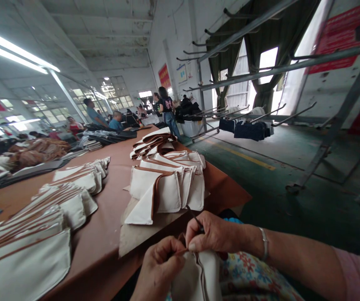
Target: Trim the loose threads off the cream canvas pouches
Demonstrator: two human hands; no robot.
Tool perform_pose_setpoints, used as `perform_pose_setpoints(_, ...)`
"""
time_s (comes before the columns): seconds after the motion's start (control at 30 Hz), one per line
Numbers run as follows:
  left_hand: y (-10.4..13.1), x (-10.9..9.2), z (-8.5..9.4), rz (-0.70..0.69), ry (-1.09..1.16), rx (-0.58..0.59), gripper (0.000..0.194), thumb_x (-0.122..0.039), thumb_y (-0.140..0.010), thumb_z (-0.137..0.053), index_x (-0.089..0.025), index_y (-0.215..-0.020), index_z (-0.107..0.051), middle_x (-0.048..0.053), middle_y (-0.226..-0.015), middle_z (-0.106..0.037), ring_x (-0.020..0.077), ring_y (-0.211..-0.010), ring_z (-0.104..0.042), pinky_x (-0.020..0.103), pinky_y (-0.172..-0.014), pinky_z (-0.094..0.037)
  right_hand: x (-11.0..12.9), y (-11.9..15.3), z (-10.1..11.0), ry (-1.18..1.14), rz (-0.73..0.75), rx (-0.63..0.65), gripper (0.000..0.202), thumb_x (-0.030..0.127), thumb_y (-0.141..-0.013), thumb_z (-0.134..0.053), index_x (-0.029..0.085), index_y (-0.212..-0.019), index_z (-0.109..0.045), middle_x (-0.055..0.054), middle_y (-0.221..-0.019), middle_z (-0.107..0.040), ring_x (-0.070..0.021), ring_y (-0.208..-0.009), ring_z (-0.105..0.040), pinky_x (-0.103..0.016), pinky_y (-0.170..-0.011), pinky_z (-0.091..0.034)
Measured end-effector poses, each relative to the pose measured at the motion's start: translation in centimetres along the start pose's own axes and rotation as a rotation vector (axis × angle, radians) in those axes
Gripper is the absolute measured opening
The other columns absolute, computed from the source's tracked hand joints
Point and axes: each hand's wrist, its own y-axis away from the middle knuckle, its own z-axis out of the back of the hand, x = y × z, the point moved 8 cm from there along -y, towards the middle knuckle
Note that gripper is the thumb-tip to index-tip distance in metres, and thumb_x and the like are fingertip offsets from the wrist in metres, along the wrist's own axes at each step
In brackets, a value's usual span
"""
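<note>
A cream fabric piece with brown edging [195, 278] lies over the lap at the bottom centre. My left hand [163, 265] pinches its upper brown edge. Close beside it, my right hand [213, 234] has thumb and finger pressed on the same edge and also holds a thin dark tool [194, 215], its tip pointing up and left. The fingertips of both hands nearly meet. Just beyond them, a stack of cream pieces with brown edges [167, 188] rests on the table.
The brown-covered table [105, 213] carries rows of cream pieces [73, 196] at left. A metal rack with long prongs [292, 67] stands at right, dark bags [250, 129] hanging on it. Several people are farther back, one standing in jeans [168, 110].
</note>
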Motion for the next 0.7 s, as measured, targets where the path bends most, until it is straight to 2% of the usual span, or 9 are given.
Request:
perform_pose_setpoints(0.1, -0.1, 0.0, -0.1, 0.032, 0.008, -0.004, 0.023, -0.037, -0.062, -0.073, -0.017, -0.064, -0.061, -0.003, -0.051, -0.056, 0.0088, -0.042, -0.043, 0.02, -0.043, -0.028, 0.0, -0.1, 0.0, 0.044, 0.015, -0.012, 0.016, 0.026, -0.074, -0.067, 0.013, -0.083, -0.069, 0.005, -0.056, -0.056, -0.0038, -0.037, -0.039, -0.014, -0.035, -0.029)
perform_pose_setpoints(0.27, -0.7, -1.1, 0.2, -0.093, -0.063, -0.109, 0.019, -0.029, -0.062, -0.07, -0.016, -0.057, -0.057, -0.005, -0.048, -0.049, 0.0065, -0.045, -0.035, 0.019, -0.045, -0.024, 1.0, -0.2, 0.1, 0.19, 0.136, -0.098, 0.009, 0.016, -0.07, -0.063, 0.012, -0.077, -0.069, 0.003, -0.062, -0.061, -0.006, -0.051, -0.047, -0.014, -0.046, -0.035)
perform_pose_setpoints(0.33, -0.8, -0.9, 0.2, -0.089, -0.043, -0.12, 0.019, -0.028, -0.061, -0.071, -0.016, -0.058, -0.057, -0.006, -0.048, -0.047, 0.0062, -0.045, -0.034, 0.019, -0.045, -0.023, 1.3, -0.1, 0.1, 0.207, 0.174, -0.135, 0.01, 0.012, -0.068, -0.061, 0.011, -0.075, -0.069, 0.003, -0.064, -0.062, -0.0063, -0.054, -0.047, -0.015, -0.048, -0.035)
perform_pose_setpoints(0.4, -0.8, -0.3, 0.0, -0.05, 0.02, -0.094, 0.021, -0.031, -0.06, -0.072, -0.017, -0.059, -0.056, -0.005, -0.05, -0.05, 0.0066, -0.044, -0.037, 0.019, -0.044, -0.025, 1.0, -0.1, 0.0, 0.163, 0.163, -0.119, 0.009, 0.015, -0.07, -0.063, 0.011, -0.076, -0.069, 0.003, -0.064, -0.061, -0.0062, -0.054, -0.046, -0.015, -0.048, -0.034)
perform_pose_setpoints(0.53, -0.9, 0.6, -0.2, 0.005, 0.11, 0.025, 0.016, -0.025, -0.056, -0.071, -0.016, -0.061, -0.059, -0.003, -0.053, -0.057, 0.0074, -0.045, -0.042, 0.019, -0.045, -0.029, -0.7, -0.4, -0.1, -0.084, 0.013, -0.063, 0.017, 0.029, -0.072, -0.069, 0.012, -0.077, -0.067, 0.003, -0.059, -0.058, -0.0054, -0.046, -0.043, -0.015, -0.042, -0.032)
perform_pose_setpoints(0.7, -0.6, 0.3, 0.1, 0.028, 0.032, 0.102, 0.016, -0.022, -0.055, -0.068, -0.016, -0.069, -0.062, -0.002, -0.057, -0.059, 0.0101, -0.049, -0.047, 0.02, -0.047, -0.033, -1.9, -0.6, -0.1, -0.229, -0.064, -0.083, 0.018, 0.029, -0.07, -0.07, 0.012, -0.075, -0.066, 0.002, -0.059, -0.061, -0.006, -0.043, -0.047, -0.015, -0.041, -0.034)
